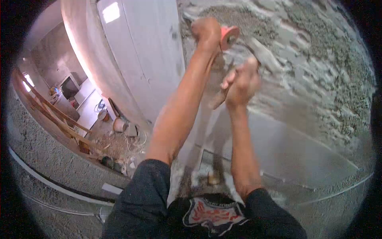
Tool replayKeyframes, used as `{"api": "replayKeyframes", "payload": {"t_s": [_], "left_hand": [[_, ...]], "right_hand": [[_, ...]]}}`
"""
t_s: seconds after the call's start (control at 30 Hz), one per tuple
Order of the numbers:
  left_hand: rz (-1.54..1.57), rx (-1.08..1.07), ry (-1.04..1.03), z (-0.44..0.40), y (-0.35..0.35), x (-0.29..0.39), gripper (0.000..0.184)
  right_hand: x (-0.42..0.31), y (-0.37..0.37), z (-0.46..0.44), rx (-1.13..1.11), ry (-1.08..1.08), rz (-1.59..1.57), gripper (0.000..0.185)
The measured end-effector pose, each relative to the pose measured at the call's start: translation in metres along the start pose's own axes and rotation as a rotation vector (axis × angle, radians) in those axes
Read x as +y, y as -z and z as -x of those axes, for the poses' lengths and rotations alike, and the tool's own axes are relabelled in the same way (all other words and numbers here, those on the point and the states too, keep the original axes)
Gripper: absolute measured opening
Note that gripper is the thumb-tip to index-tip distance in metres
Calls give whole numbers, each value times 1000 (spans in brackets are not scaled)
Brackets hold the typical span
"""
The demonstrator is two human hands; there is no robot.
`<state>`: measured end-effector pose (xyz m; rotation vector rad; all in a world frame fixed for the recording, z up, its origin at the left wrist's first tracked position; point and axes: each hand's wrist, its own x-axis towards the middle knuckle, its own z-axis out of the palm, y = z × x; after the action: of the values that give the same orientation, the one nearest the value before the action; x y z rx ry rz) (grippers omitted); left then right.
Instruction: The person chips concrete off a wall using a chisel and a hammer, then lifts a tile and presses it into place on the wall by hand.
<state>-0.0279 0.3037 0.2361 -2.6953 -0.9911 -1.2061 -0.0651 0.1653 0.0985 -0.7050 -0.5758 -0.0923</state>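
Note:
My left hand (pixel 207 32) is raised high against the wall, fingers closed round an orange-red thing with a round end (pixel 229 36); its kind is not clear. Below and right of it, my right hand (pixel 243 85) is blurred but looks wrapped round the handle of a trowel (pixel 219 100). The handle's brown end sticks out below the fingers. What seems to be the trowel's grey blade shows above the hand, near the wall. Wet grey mortar (pixel 302 59) covers the upper wall in rough ridges.
Large smooth grey tiles (pixel 294 143) cover the lower wall. A pale panel (pixel 139 44) stands to the left. Through an opening beyond lie buckets (pixel 119 124), rubble (pixel 109 139) and wooden poles (pixel 55 113). A white pipe (pixel 51 185) runs along the rough wall at lower left.

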Motion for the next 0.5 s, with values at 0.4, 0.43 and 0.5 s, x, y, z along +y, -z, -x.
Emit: {"api": "replayKeyframes", "payload": {"t_s": [0.4, 0.43, 0.5], "left_hand": [[1630, -77, 517, 97, -9, 4, 45], [1654, -94, 543, 101, -4, 5, 42], [1700, -129, 592, 108, 8, 7, 36]], "right_hand": [[-10, 35, 62, 88, -16, 26, 51], [-17, 39, 66, 101, -20, 47, 50], [-31, 45, 68, 89, -23, 94, 50]]}}
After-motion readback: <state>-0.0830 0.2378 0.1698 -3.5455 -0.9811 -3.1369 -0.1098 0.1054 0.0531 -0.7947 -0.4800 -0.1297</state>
